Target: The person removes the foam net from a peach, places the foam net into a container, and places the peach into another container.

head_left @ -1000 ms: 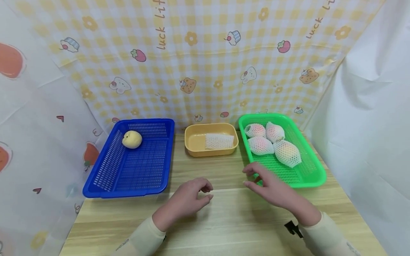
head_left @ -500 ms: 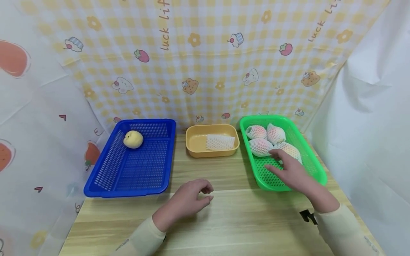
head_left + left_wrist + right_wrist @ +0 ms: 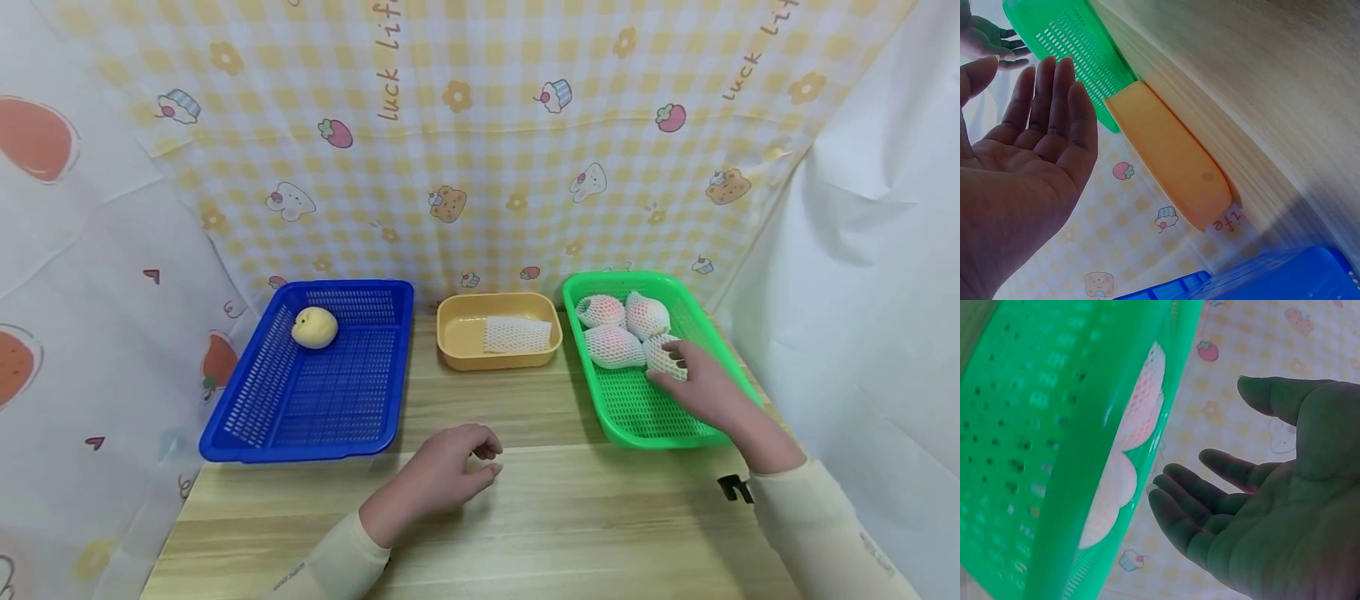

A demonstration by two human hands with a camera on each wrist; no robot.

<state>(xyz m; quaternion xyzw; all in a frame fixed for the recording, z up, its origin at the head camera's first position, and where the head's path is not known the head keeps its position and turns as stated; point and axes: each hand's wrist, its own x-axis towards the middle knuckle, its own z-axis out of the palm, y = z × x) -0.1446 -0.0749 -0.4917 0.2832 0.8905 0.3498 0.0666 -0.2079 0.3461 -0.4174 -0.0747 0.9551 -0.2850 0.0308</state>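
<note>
My right hand point(image 3: 707, 390) is over the front of the green basket point(image 3: 615, 421), fingers spread around the nearest net-wrapped peach point(image 3: 658, 357) and partly covering it. In the right wrist view, that hand point(image 3: 1260, 512) has its fingers loosely extended above the basket rim, with nothing between them. Three more peaches in white foam nets, including a pinkish one point(image 3: 613, 345), lie behind and left of it. My left hand point(image 3: 447, 473) hovers over the middle of the table, fingers relaxed; in the left wrist view its palm point(image 3: 1029, 162) is bare.
A blue basket point(image 3: 397, 367) stands at the left, holding one pale yellow peach point(image 3: 314, 327) without a net. Between the baskets is a small yellow tray point(image 3: 459, 362) with a flat white foam net point(image 3: 517, 334) in it. A checked curtain point(image 3: 487, 150) hangs behind.
My right hand has moved right and forward from the green basket's left front edge to the nearest wrapped peach. My left hand has stayed in place over the table.
</note>
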